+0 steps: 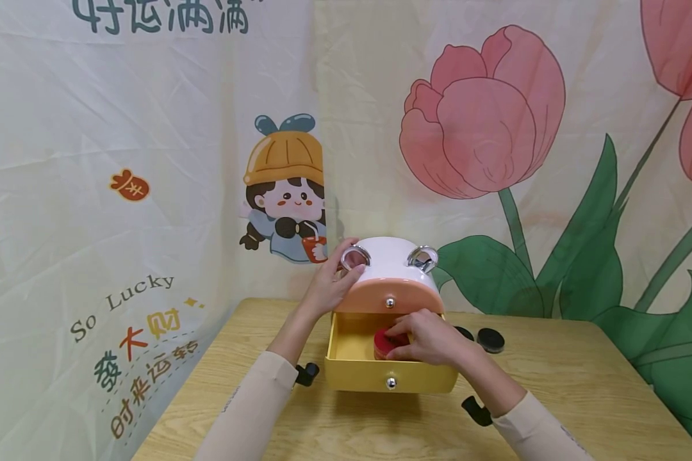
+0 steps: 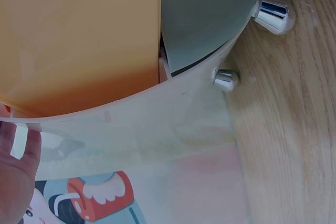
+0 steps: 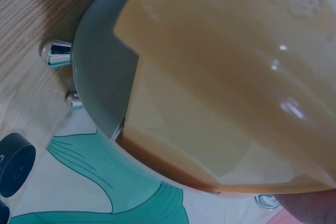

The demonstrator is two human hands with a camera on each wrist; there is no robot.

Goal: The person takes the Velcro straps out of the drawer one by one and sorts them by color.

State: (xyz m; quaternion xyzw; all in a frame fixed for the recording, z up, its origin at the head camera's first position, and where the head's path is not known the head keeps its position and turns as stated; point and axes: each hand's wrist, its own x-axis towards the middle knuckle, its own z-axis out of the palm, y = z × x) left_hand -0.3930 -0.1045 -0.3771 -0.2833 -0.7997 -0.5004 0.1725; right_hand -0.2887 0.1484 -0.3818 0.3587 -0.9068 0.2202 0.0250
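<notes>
A small two-drawer box [image 1: 389,256] with a white domed top and two silver rings stands on the table. Its yellow lower drawer [image 1: 392,378] is pulled out, while the orange upper drawer [image 1: 380,294] is in. My left hand [image 1: 329,285] rests against the box's upper left side, thumb in front of the left ring and fingers behind it. Inside the yellow drawer, my right hand [image 1: 429,336] pinches a round red-topped container [image 1: 383,344] between thumb and fingers. Only the left hand's fingers [image 2: 31,148] show at the box edge in the left wrist view.
Black round discs [image 1: 490,340] lie on the wooden table [image 1: 553,384] to the right of the box. Silver feet [image 2: 275,15] stick out under the box. A printed cloth [image 1: 369,128] with tulips and a cartoon figure hangs behind.
</notes>
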